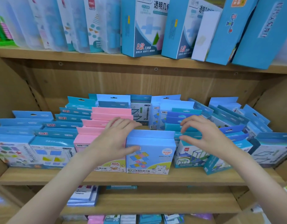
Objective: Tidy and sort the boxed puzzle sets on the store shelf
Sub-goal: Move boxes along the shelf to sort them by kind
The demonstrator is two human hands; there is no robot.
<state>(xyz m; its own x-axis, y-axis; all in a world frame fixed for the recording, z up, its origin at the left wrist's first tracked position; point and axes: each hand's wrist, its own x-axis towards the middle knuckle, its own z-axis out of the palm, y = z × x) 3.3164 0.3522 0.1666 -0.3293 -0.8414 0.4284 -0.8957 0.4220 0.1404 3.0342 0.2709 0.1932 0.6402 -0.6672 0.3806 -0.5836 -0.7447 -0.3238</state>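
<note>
Two bare forearms reach to the wooden shelf board (188,177), where the left hand (114,139) grips the light-blue cardboard puzzle box (150,152) at the front row's middle, apparently squaring it, while the right hand (202,135) hovers loosely curled, empty, beside it.

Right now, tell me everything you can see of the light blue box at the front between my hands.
The light blue box stands upright at the middle shelf's front edge, looking like printed cardboard: coloured squares, a cartoon bear, a hang flap on top. The left hand grips its left edge; pink boxes stand beside it.
</note>
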